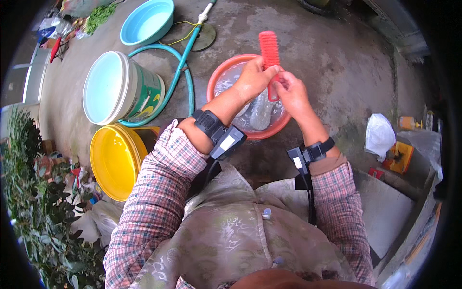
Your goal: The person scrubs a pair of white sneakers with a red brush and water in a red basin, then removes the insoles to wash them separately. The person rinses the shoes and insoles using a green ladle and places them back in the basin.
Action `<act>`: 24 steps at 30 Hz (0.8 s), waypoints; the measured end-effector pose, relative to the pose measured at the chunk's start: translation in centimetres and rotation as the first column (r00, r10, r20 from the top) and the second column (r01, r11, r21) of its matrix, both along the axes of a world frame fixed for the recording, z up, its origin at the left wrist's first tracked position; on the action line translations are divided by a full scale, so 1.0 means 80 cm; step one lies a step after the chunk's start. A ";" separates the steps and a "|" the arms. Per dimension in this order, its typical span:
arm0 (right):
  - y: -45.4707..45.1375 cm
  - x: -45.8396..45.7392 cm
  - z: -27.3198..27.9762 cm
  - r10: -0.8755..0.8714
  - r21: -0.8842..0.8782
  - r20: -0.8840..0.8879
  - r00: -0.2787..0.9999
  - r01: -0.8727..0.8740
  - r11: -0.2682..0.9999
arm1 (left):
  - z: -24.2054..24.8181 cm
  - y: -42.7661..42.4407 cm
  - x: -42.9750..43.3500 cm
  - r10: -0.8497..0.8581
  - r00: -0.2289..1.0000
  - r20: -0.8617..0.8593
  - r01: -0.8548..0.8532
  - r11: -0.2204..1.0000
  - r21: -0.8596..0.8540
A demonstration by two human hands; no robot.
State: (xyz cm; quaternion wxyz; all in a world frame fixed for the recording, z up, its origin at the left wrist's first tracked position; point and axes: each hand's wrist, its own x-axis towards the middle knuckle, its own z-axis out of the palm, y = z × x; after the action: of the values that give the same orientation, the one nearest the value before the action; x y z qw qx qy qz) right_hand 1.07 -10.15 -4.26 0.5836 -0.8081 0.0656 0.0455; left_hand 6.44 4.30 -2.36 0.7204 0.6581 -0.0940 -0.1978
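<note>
A red plastic scrubbing brush (269,45) is up above the wash basin, its bristled end pointing away from me. My left hand (252,79) grips it around the middle. The fingers of my right hand (293,94) close on the lower part of its handle. Below, the orange-red plastic basin (213,83) stands on the concrete floor, filled with cloudy, foamy water. What looks like a grey shoe (260,113) lies partly under the water, and a second pale thing beside it is mostly hidden by my left forearm.
To the left stand a white plastic bucket (124,83) and a yellow bucket (119,162). A blue basin (148,21) is farther off. A teal hose (186,59) loops between them and the wash basin. Leafy plants (47,224) line the left; a white bag (379,133) lies right.
</note>
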 end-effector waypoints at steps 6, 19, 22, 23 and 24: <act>-0.002 -0.004 0.007 0.037 -0.139 0.154 0.987 -0.016 0.990 | -0.010 0.027 0.068 -0.411 0.893 0.186 0.249 0.792 0.557; -0.012 -0.032 0.032 0.129 -0.148 -0.143 0.981 -0.150 0.978 | -0.263 0.265 0.108 0.343 0.862 -0.374 -0.123 0.856 0.502; -0.011 -0.028 0.022 0.166 -0.198 -0.211 0.963 -0.208 0.958 | -0.316 0.298 0.121 0.382 0.846 -0.373 -0.110 0.808 0.579; -0.012 -0.027 0.018 0.180 -0.211 -0.218 0.959 -0.226 0.951 | -0.330 0.304 0.128 0.367 0.850 -0.377 -0.077 0.795 0.601; -0.009 -0.027 0.008 0.184 -0.231 -0.184 0.965 -0.225 0.947 | -0.341 0.310 0.136 0.351 0.872 -0.341 -0.064 0.772 0.633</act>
State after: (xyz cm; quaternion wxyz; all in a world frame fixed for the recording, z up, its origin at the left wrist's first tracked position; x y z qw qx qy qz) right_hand -1.12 -10.88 -3.60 0.4620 -0.8713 0.0332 0.1622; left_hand 17.34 29.11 -29.66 0.4926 0.7964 0.2145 -0.2776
